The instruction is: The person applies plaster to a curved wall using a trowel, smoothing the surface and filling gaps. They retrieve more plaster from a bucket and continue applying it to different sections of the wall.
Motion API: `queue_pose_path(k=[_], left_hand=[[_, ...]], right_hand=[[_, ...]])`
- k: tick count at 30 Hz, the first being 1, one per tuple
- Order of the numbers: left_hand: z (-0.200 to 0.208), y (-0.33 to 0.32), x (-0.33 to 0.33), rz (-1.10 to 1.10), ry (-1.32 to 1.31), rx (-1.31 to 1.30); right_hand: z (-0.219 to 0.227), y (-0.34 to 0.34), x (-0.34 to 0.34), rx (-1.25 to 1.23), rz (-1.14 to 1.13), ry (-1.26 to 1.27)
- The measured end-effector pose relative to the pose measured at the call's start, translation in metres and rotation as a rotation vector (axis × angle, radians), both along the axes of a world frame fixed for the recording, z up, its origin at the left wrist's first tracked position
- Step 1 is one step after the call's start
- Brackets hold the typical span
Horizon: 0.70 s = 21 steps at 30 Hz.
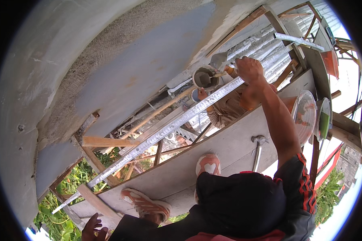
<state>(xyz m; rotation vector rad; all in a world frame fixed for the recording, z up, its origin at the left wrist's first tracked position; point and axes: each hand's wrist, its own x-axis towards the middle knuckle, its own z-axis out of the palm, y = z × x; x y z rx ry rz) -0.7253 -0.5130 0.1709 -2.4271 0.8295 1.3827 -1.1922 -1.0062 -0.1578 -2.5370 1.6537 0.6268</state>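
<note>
Standing on a grey scaffold board (229, 148) set against a curved wall (120, 68), the person works high above the ground, with green plants (64, 225) visible far below at the lower left. That wall is partly smooth grey and partly rough with fresh plaster, and it fills the upper left of the view. Wooden props (104, 141) and thin poles brace the board from beneath.

Reaching up, the right hand (249, 70) is closed in a full grip around the upper end of a long metal straightedge (165, 130), which slants down to the left across the wall's foot towards the plants. Only the fingers of the left hand (93, 228) show at the bottom edge, spread loosely and holding nothing that can be seen.

Below the board another person (225, 108) lifts a bucket of mortar (205, 77), a trowel resting in it. A hammer (258, 148) lies on the board near the person's orange shoe (208, 164), and the second shoe (145, 203) stands farther left. An orange tub (303, 112) sits at the board's right end.
</note>
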Motion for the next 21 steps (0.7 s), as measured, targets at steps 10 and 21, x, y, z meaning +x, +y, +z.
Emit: queue_pose_path(k=[10, 21], left_hand=[[-0.035, -0.015, 0.017, -0.097, 0.177, -0.167], [-0.211, -0.213, -0.015, -0.259, 0.544, -0.49]], right_hand=[[0.149, 0.144, -0.075, 0.178, -0.832, -1.222], [0.125, 0.234, -0.273, -0.484, -1.289, -0.642]])
